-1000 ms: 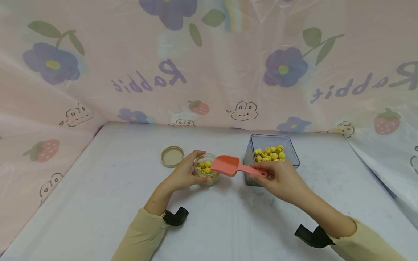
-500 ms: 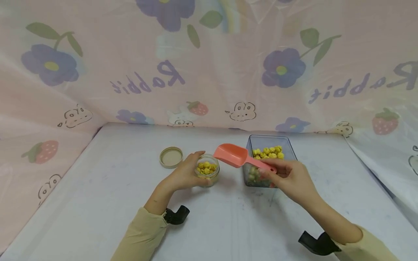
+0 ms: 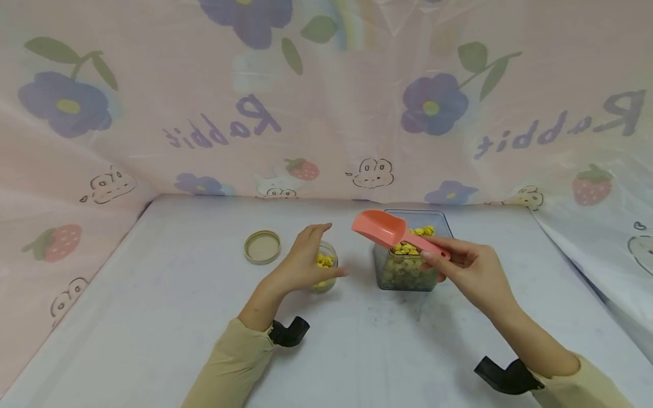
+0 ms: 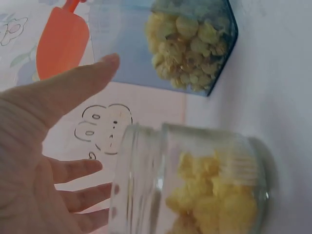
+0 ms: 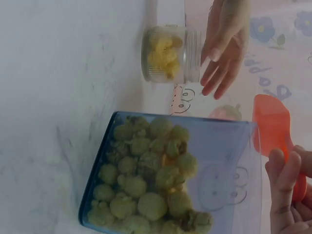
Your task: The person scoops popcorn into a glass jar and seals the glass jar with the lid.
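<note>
In the head view my left hand hovers with thumb and fingers spread over a small glass jar, partly hiding it. The left wrist view shows this jar standing upright and part filled with yellow popcorn; the hand is above its rim and holds nothing. My right hand pinches the handle of a pink scoop between thumb and fingers. The scoop's bowl points left and looks bare inside, raised over the left side of a clear bluish square box of popcorn, which it partly hides.
A round gold-coloured lid lies on the white tabletop, left of the jar. Behind the table hangs a pink printed curtain. In the right wrist view the box wall rises well above the popcorn.
My left hand has let go of the jar and lifted slightly, its fingers opening. The scoop has moved right and up, from beside the jar to over the box.
</note>
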Available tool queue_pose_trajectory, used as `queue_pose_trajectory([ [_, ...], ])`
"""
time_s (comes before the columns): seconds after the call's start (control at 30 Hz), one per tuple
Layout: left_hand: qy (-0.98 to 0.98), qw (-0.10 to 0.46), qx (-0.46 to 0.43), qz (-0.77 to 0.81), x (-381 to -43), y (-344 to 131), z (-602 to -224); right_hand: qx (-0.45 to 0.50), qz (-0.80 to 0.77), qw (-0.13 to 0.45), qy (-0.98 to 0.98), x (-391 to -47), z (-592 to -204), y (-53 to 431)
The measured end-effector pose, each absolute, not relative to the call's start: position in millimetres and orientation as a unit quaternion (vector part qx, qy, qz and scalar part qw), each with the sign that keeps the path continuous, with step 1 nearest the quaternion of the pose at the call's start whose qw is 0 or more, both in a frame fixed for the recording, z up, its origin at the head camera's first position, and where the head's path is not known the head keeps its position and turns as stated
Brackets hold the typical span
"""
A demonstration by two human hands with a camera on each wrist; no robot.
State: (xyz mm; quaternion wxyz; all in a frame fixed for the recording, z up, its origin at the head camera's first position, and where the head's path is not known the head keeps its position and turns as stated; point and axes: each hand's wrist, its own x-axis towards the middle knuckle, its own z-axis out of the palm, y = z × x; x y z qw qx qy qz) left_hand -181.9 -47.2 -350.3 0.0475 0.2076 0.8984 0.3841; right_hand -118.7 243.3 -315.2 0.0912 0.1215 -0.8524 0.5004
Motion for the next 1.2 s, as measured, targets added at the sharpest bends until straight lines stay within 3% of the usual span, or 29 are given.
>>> queue_pose_trajectory([
  [0.57, 0.872, 0.001, 0.230, 0.431, -188.3, -14.0, -343.2, 0.094, 0.471, 0.131, -0.868, -117.0, -309.6, 269.0],
  [1.2, 0.845, -0.001, 0.242, 0.477, -193.5, 17.7, -345.0, 0.079, 0.428, 0.158, -0.886, -120.0, -301.6, 290.2],
])
